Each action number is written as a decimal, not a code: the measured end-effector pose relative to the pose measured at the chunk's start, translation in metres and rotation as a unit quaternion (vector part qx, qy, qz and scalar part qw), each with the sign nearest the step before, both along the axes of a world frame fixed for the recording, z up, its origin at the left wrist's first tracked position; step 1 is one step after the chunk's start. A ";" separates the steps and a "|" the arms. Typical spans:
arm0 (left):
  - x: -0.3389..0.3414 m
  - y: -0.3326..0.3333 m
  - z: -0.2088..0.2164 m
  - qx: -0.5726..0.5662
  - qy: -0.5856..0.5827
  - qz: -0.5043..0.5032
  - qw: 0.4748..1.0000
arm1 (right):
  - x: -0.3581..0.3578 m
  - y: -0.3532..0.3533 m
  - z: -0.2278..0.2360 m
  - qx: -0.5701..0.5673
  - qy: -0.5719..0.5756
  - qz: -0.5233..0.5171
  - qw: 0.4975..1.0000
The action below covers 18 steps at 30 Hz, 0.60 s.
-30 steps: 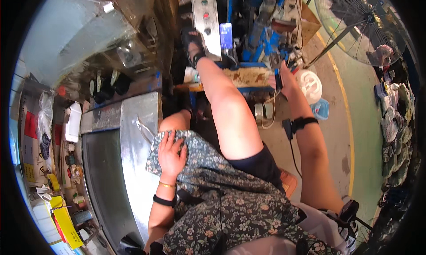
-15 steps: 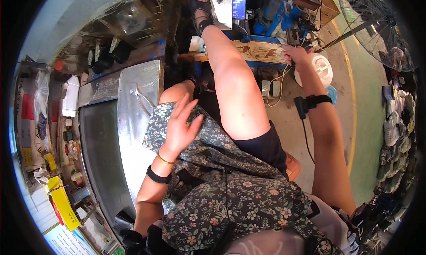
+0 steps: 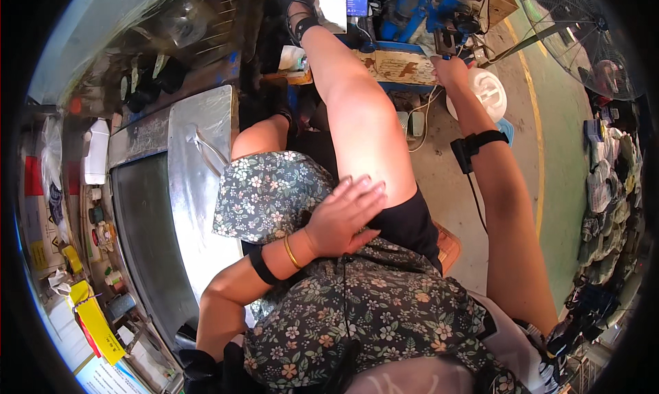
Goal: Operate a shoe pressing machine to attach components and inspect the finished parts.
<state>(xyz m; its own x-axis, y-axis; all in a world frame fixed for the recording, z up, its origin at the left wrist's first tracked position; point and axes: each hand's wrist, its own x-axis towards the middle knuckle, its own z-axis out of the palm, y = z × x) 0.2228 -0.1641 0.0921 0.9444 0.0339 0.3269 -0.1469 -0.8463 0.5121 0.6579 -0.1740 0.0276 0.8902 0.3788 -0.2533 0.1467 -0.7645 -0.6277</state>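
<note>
My left hand (image 3: 347,215) lies flat with fingers outstretched over my bare thigh and the floral apron (image 3: 274,188), and nothing is in it. Far out to the right, my right hand (image 3: 453,71) has its fingers curled at the end of a worn, blue-edged wooden board (image 3: 395,66). A small dark blue piece (image 3: 447,57) shows by those fingers; what they hold is hard to make out. Just beside that hand is a round white plastic container (image 3: 489,97). A long-handled shiny metal tool (image 3: 206,148) rests on the metal plate (image 3: 189,209) to my left.
A large wire fan (image 3: 580,40) stands at the far right. Blue machinery (image 3: 412,16) sits beyond the board, with a pale cable (image 3: 429,123) hanging below it. Cluttered shelves (image 3: 93,222) line the left side. Piled gloves or cloths (image 3: 607,188) are at the right edge.
My left hand has moved right and nearer to me, from above the apron to my thigh. My right hand has curled in at the board's end. The view has shifted slightly.
</note>
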 end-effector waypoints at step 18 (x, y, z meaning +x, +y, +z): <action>-0.006 -0.010 -0.008 -0.016 -0.040 -0.141 0.989 | -0.039 -0.005 0.047 0.058 0.045 -0.014 0.997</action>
